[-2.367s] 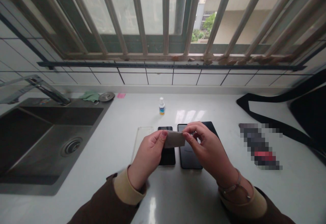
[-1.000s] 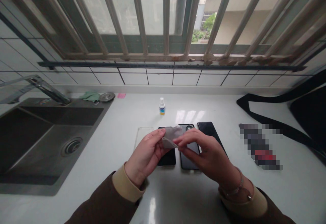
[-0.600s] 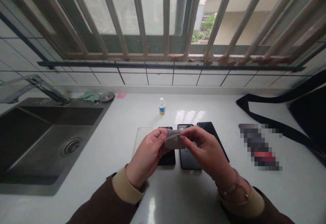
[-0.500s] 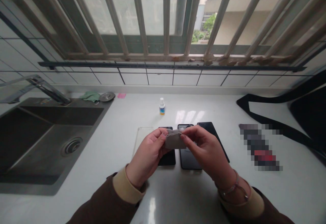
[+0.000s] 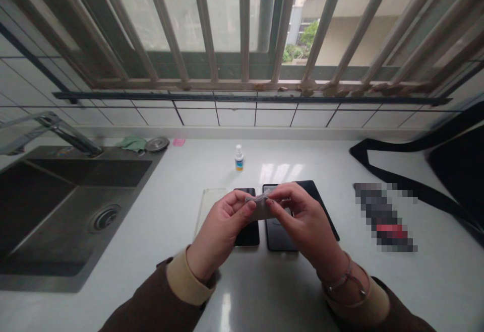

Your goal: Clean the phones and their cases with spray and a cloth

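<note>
A small folded grey cloth is pinched between my two hands, above the middle of the counter. My left hand grips its left end with thumb and fingers, and my right hand grips its right end. Beneath them lie a dark phone and, to its right, another dark phone in a black-rimmed case, both partly hidden. A clear phone case rests left of the phones. A black tablet-like slab extends behind my right hand. Beyond stands a small white spray bottle with a blue and yellow label.
At the left is a steel sink with a faucet. A green rag, a metal drain cover and a pink slip lie behind it. A black strap and a blurred-out item occupy the right side.
The fingers of both hands have closed further over the cloth, and its top edge has bunched and folded. Less of the cloth shows now. The view has shifted slightly.
</note>
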Available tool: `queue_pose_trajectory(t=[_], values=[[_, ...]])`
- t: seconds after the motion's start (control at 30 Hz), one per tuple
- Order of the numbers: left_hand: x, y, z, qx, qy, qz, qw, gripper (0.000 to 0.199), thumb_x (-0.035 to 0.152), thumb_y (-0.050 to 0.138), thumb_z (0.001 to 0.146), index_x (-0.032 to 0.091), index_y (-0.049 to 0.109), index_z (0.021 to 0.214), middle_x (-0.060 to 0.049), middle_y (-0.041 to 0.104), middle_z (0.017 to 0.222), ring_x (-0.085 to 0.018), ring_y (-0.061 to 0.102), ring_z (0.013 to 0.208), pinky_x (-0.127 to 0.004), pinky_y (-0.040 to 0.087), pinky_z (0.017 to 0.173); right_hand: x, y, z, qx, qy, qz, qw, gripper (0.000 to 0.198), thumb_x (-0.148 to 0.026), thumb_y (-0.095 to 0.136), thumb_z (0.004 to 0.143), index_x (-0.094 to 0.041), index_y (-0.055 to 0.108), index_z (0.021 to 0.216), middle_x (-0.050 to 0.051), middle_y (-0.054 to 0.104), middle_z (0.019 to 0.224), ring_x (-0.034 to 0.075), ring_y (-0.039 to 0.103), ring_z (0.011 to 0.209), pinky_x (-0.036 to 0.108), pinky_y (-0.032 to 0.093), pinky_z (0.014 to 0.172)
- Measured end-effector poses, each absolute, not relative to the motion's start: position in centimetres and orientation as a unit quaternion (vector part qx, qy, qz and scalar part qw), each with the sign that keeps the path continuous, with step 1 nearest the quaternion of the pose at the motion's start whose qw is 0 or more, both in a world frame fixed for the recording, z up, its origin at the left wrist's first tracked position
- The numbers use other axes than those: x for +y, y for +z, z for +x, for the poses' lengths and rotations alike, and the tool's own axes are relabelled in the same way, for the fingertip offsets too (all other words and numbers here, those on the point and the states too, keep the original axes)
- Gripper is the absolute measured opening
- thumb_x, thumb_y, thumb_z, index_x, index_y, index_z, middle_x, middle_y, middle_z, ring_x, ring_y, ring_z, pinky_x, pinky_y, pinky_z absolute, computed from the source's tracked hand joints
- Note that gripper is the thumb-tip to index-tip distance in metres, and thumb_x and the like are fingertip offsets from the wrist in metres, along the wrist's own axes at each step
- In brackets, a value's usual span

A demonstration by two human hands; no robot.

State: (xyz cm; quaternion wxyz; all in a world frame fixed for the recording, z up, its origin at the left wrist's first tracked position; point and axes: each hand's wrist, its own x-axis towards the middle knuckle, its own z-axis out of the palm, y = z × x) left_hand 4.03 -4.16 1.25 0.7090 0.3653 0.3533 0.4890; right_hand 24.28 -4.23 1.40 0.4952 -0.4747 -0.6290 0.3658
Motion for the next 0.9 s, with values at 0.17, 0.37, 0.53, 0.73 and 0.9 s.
queue_pose_trajectory(t=[0.17,0.37,0.53,0.73,0.9], values=[[-4.07,1.54,4.17,0.357,0.506,0.348,0.704,0.032,0.039,0.093,0.088,0.017,0.069,0.093,-0.002,0.077,0.091,-0.013,0.069,0.083,-0.024,0.052,0.078,-4.06,1.29,24.14,-0.564,0.473,-0.451,0.506,0.016,-0.04,0.082,0.097,-0.025,0.078,0.1,0.009,0.079,0.128,0.025,0.078,0.112,0.042,0.067,0.092],[-4.09,1.8,4.29,0.357,0.51,0.342,0.704,0.034,0.039,0.094,0.087,0.018,0.068,0.093,-0.001,0.076,0.087,-0.013,0.069,0.08,-0.024,0.052,0.077,-4.33,1.49,24.07,-0.583,0.399,-0.48,0.52,0.012,-0.036,0.083,0.096,-0.026,0.078,0.098,0.004,0.08,0.097,0.022,0.077,0.09,0.039,0.065,0.085],[-4.08,1.74,4.32,0.361,0.504,0.338,0.708,0.035,0.039,0.094,0.087,0.017,0.067,0.091,-0.001,0.077,0.086,-0.012,0.07,0.079,-0.022,0.051,0.075,-4.37,1.19,24.06,-0.558,0.381,-0.498,0.544,0.026,-0.036,0.089,0.09,-0.027,0.074,0.109,0.003,0.08,0.095,0.021,0.078,0.087,0.037,0.066,0.081],[-4.04,1.57,4.24,0.359,0.504,0.336,0.71,0.035,0.039,0.093,0.088,0.017,0.067,0.092,0.0,0.075,0.082,-0.011,0.069,0.076,-0.02,0.05,0.072,-4.43,1.34,24.1,-0.575,0.343,-0.529,0.522,0.023,-0.036,0.089,0.09,-0.026,0.076,0.106,0.002,0.082,0.091,0.02,0.079,0.082,0.035,0.065,0.076],[-4.02,1.57,4.24,0.367,0.501,0.334,0.709,0.036,0.04,0.093,0.089,0.017,0.065,0.093,0.0,0.076,0.086,-0.01,0.067,0.077,-0.02,0.051,0.072,-4.61,2.03,24.2,-0.649,0.218,-0.523,0.508,0.01,-0.024,0.085,0.094,-0.026,0.079,0.101,0.001,0.083,0.093,0.02,0.079,0.083,0.036,0.065,0.081]])
